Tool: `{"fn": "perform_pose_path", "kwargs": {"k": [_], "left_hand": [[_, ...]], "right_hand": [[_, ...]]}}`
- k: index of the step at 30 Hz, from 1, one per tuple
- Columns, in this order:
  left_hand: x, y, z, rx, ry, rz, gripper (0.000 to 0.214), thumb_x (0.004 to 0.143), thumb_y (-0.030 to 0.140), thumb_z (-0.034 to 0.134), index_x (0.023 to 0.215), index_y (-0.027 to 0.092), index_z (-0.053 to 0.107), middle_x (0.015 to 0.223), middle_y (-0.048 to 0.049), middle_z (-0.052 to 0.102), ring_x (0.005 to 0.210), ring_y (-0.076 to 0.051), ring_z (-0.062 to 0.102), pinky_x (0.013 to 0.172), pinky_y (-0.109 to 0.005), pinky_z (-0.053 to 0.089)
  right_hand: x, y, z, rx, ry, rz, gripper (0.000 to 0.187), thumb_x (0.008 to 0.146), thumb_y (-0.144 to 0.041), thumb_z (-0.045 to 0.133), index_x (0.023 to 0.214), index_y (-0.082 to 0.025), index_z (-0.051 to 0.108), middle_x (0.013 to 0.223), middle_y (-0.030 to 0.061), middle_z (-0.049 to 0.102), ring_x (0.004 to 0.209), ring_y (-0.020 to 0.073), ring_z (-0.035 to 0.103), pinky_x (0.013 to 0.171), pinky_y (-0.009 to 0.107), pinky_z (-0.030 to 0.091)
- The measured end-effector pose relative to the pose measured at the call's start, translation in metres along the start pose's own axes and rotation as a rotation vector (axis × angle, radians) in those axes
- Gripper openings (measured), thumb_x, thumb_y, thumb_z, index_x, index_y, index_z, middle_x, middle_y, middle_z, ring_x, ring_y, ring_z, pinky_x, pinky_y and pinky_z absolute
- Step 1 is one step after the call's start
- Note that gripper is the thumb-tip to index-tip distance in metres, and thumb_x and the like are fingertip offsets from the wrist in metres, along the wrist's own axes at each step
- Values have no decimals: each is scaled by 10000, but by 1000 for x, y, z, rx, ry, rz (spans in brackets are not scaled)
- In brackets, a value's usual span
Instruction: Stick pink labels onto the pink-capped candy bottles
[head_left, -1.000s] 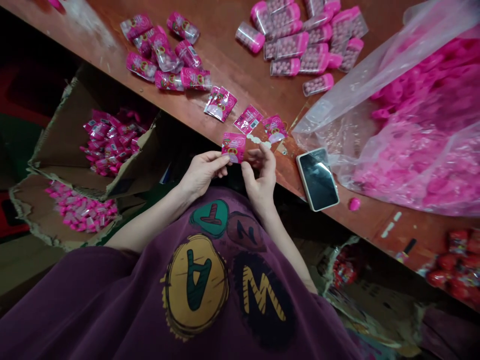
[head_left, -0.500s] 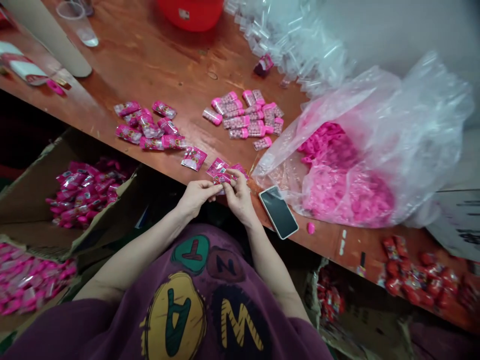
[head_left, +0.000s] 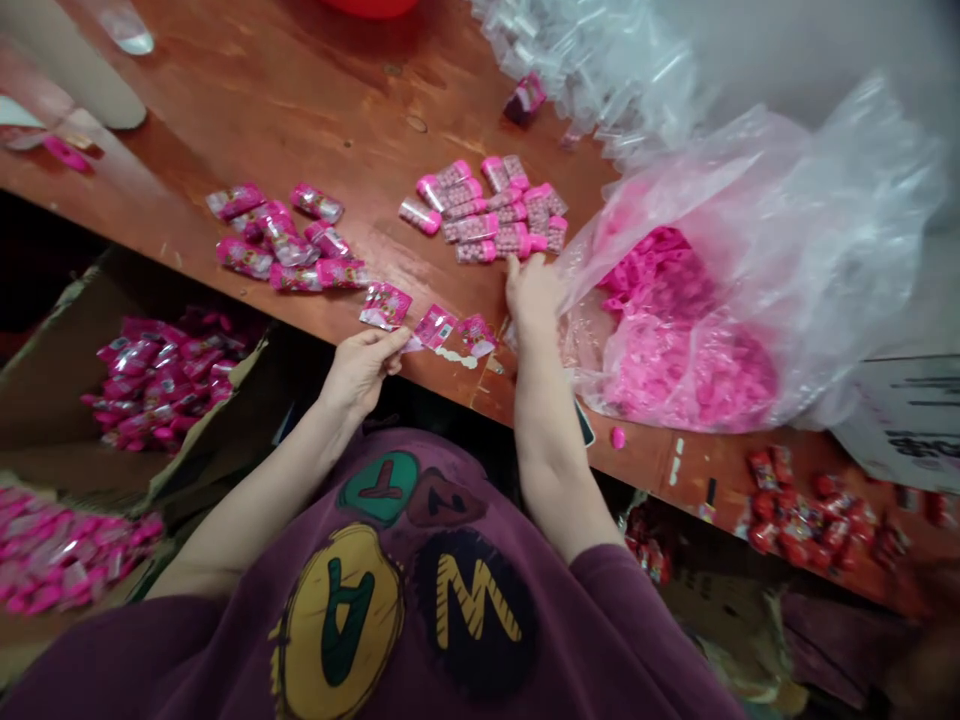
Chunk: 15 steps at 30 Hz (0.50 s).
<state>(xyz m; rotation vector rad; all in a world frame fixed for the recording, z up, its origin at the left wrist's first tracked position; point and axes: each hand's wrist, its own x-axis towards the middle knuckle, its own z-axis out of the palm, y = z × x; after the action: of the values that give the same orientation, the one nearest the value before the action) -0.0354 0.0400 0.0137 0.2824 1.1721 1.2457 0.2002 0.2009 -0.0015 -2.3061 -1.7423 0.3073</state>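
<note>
Shows loads of bare table (head_left: 360, 130) up top, less room by the bag (head_left: 697, 350). Has the right hand (head_left: 535, 292) at the near edge of the jars (head_left: 475, 228), can't tell if gripping. Pinches a mostly hidden wrapper (head_left: 413, 343) in the left hand (head_left: 361, 368), over the table's front edge.

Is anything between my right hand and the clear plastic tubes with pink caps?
Nothing visible: your right hand is at the near edge of the clear plastic tubes with pink caps. The translucent plastic bag of pink pieces lies to the right, not in between. Whatever is under the hand is hidden.
</note>
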Motion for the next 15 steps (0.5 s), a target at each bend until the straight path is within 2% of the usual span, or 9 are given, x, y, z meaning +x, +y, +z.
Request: {"fn": "perform_pose_path", "kwargs": {"k": [4, 8, 11, 13, 15], "left_hand": [[1, 8, 1, -125, -15, -52, 421, 769, 235, 951, 623, 149, 566, 583, 43, 543, 482, -39, 460, 475, -185, 343], [1, 13, -9, -208, -11, -106, 408, 817, 247, 934, 671, 145, 568, 609, 50, 558, 464, -25, 460, 457, -172, 328], [-3, 14, -16, -243, -23, -129, 408, 828, 281, 934, 694, 143, 574, 607, 53, 559, 449, -19, 452, 442, -166, 315], [-6, 14, -21, -261, -31, -132, 408, 830, 296, 934, 706, 145, 575, 608, 52, 563, 446, -21, 452, 441, -166, 317], [-8, 13, -23, -276, -22, -129, 403, 824, 297, 938, 722, 149, 577, 608, 54, 564, 441, -23, 449, 440, -166, 315]], "right_hand": [[-8, -14, 1, -127, -39, -15, 549, 1029, -380, 637, 1385, 32, 566, 1300, 336, 682, 1222, 389, 680, 1079, 546, 480], [-28, -21, -5, -156, -79, -54, 409, 980, -180, 567, 1329, 28, 602, 1237, 325, 683, 1182, 390, 679, 1072, 564, 469], [-37, -15, -8, -144, -79, -62, 404, 949, -117, 482, 1312, 2, 612, 1189, 306, 679, 1133, 371, 679, 1047, 559, 478], [-46, -7, -8, -56, -36, -80, 446, 933, -108, 436, 1340, -38, 606, 1164, 271, 688, 1097, 352, 682, 1033, 567, 493], [-63, 0, -7, 164, 8, -200, 498, 928, -133, 387, 1384, -105, 584, 1159, 214, 693, 1068, 317, 685, 1019, 560, 518]]}}
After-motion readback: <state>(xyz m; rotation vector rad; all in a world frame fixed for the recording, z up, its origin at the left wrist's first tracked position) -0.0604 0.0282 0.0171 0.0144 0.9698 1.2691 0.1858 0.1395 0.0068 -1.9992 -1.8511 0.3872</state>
